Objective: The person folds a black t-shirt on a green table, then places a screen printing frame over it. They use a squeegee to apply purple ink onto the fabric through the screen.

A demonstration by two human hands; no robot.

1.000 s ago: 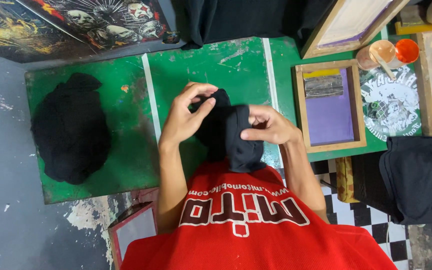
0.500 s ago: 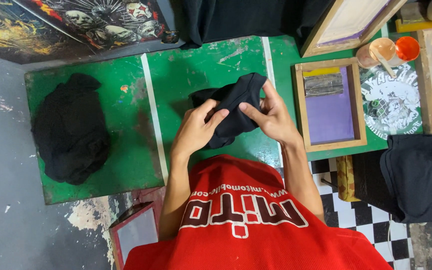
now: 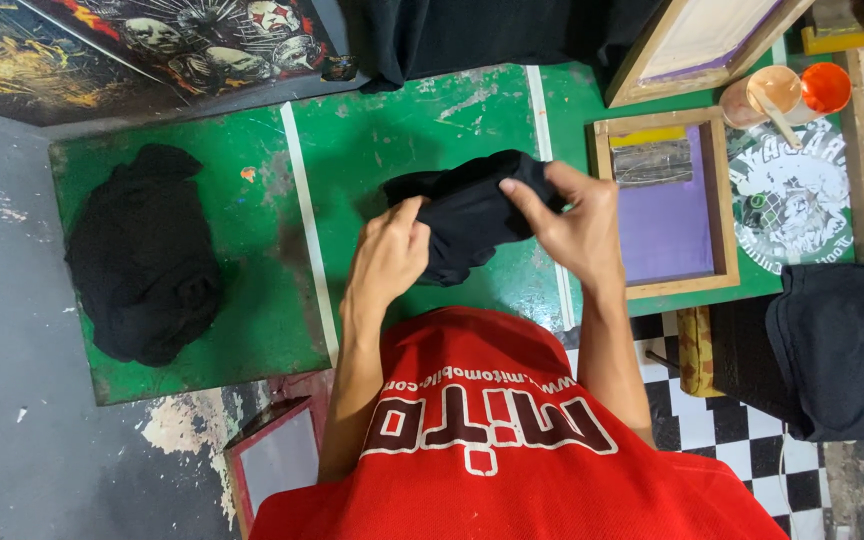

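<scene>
Gripping a bunched black fabric garment (image 3: 467, 215) from both sides, the two hands hold it just above the green painted tabletop (image 3: 372, 150), near the table's middle. Left hand (image 3: 387, 260) closed on the garment's near left edge, fingers curled into the cloth. Right hand (image 3: 572, 225) clamped on the right end, thumb and fingers pinching a fold; fingertips (image 3: 512, 190) lie across the top of the bundle. Cloth sags between the hands; whether its underside touches the table cannot be told.

Pale tape stripes (image 3: 307, 240) run across the green surface, one left of the hands, one under the right wrist. Well apart to the left, a heap of black cloth (image 3: 142, 260) lies on the tabletop. Just beside the right hand, a wooden-framed screen with purple mesh (image 3: 667, 205) rests flat. Beyond it, a round white-and-green printed design (image 3: 792, 195) and an orange plastic cup (image 3: 825, 88) beside a tan cup holding a stick (image 3: 767, 95). Person wears a red shirt with white lettering (image 3: 502, 440). Black-and-white checkered floor (image 3: 722, 420) at lower right.
</scene>
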